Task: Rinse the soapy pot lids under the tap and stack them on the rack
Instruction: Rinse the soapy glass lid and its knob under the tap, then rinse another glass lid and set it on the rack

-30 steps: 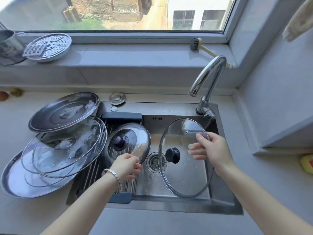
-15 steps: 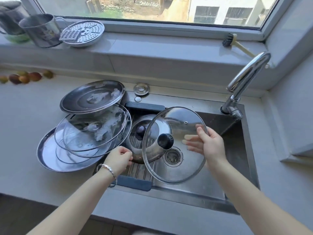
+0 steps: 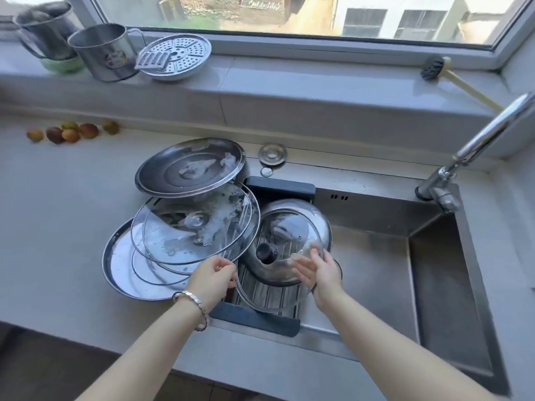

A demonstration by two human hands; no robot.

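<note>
The only marking, an emblem on the nearer of two steel mugs, is too small to read. The right hand pinches the right rim of one glass lid with a black knob, thumb on top. Directly beneath this grip, one steel lid lies on the rack. The left hand, fingers curled, sits at the glass lid's left rim, just right of at least four stacked soapy lids. Whether it grips anything cannot be told.

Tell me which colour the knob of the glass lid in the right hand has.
The knob of the glass lid is black, in the head view.
</note>
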